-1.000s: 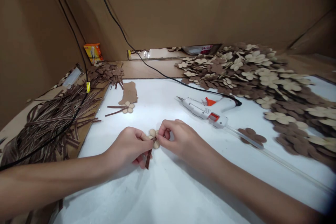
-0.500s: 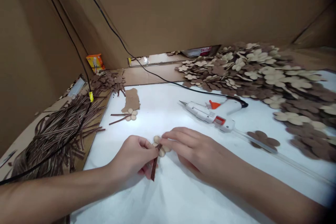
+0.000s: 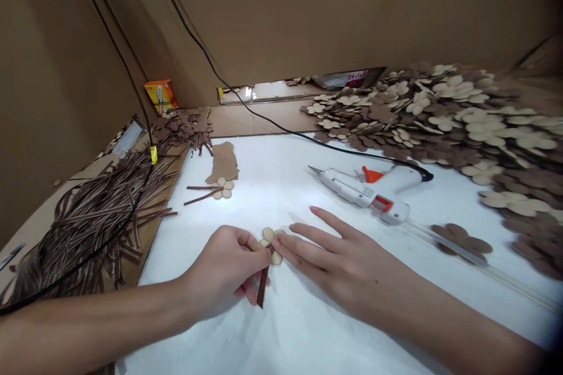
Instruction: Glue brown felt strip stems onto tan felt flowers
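Observation:
A small cream felt flower (image 3: pixel 268 235) lies on the white table top in front of me. My left hand (image 3: pixel 240 261) pinches a brown stitched ribbon (image 3: pixel 263 287) between thumb and forefinger at the flower's left edge; the ribbon's end hangs down toward me. My right hand (image 3: pixel 336 252) lies flat with fingers spread, its fingertips touching the flower's right petals. Part of the flower is hidden under the fingers. Further off, another cream flower (image 3: pixel 223 188) with two ribbon tails rests by a torn piece of brown cardboard (image 3: pixel 224 161).
A white glue gun (image 3: pixel 365 190) with a clear glue stick lies at right, over a brown flower (image 3: pixel 461 241). Behind it is a large heap of felt flowers (image 3: pixel 440 117). Many ribbons (image 3: pixel 105 211) pile up at left. A black cable (image 3: pixel 264 117) crosses the back.
My right hand has spread its fingers and lifted some of them off the flower. My left hand keeps its pinch on the ribbon. The whole view has shifted slightly.

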`<state>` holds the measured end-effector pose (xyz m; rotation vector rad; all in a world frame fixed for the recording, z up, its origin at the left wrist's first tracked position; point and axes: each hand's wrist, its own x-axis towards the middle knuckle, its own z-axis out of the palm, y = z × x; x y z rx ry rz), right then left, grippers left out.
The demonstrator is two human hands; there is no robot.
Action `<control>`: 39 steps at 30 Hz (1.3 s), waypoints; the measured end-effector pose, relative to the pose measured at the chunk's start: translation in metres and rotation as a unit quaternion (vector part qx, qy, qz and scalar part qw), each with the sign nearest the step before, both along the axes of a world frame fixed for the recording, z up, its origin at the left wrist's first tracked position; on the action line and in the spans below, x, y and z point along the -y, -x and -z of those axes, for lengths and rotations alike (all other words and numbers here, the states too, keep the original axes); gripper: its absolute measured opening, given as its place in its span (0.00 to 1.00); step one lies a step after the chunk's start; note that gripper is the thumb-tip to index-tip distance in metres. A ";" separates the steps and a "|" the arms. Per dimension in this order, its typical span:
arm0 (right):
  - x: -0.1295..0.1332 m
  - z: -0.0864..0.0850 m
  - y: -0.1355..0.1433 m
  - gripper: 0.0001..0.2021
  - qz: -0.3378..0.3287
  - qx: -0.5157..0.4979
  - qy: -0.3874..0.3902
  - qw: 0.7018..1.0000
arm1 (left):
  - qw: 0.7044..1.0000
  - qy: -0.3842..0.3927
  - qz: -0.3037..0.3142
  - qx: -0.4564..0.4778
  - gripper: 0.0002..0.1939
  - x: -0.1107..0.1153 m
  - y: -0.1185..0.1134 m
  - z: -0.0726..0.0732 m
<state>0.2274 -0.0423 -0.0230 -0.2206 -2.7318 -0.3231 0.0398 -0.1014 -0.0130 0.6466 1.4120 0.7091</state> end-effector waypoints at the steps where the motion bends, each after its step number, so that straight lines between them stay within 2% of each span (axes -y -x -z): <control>1: 0.001 0.001 0.001 0.18 0.003 -0.002 -0.005 1.000 | 1.000 -0.001 0.000 0.001 0.10 0.000 0.000 0.001; 4: 0.003 0.002 0.001 0.18 0.007 -0.005 -0.004 1.000 | 1.000 -0.001 0.004 0.002 0.10 -0.001 0.000 0.000; 6: 0.001 0.003 -0.001 0.18 0.006 -0.009 0.023 1.000 | 1.000 0.000 0.005 0.000 0.10 -0.001 -0.001 -0.001; 9: -0.003 0.001 -0.004 0.20 0.010 -0.015 0.129 0.992 | 1.000 0.010 0.005 -0.025 0.09 -0.002 -0.001 -0.004; 14: -0.008 -0.005 -0.008 0.27 0.031 0.005 0.311 0.950 | 0.999 0.011 0.004 -0.031 0.07 -0.002 0.000 -0.004; 18: -0.010 -0.010 -0.008 0.28 0.104 -0.034 0.401 0.909 | 1.000 0.011 -0.004 -0.008 0.07 -0.002 0.000 -0.003; 20: -0.009 -0.013 -0.007 0.24 0.145 -0.081 0.415 0.894 | 1.000 0.010 -0.004 -0.015 0.07 -0.002 -0.001 -0.005; 21: -0.009 -0.014 -0.006 0.22 0.145 -0.097 0.414 0.893 | 1.000 0.011 -0.001 -0.023 0.07 -0.002 -0.001 -0.006; 25: -0.004 -0.022 0.001 0.15 0.085 -0.080 0.420 0.900 | 1.000 0.007 0.008 -0.028 0.07 -0.003 0.000 -0.007; 27: -0.001 -0.025 0.005 0.09 0.104 -0.070 0.456 0.881 | 1.000 0.001 0.013 -0.018 0.07 -0.003 0.000 -0.005; 30: 0.001 -0.025 0.010 0.03 0.147 -0.105 0.527 0.831 | 1.000 -0.002 0.020 -0.021 0.07 -0.002 0.001 -0.003; 32: 0.002 -0.024 0.013 0.05 0.141 -0.151 0.565 0.799 | 1.000 -0.003 0.018 -0.021 0.08 -0.002 0.001 -0.004; 34: 0.002 -0.022 0.015 0.08 0.117 -0.194 0.582 0.781 | 0.999 -0.002 0.021 -0.029 0.08 -0.002 0.001 -0.005; 39: -0.001 -0.022 0.017 0.12 0.087 -0.223 0.587 0.773 | 0.995 0.006 0.045 -0.086 0.10 -0.004 0.001 -0.012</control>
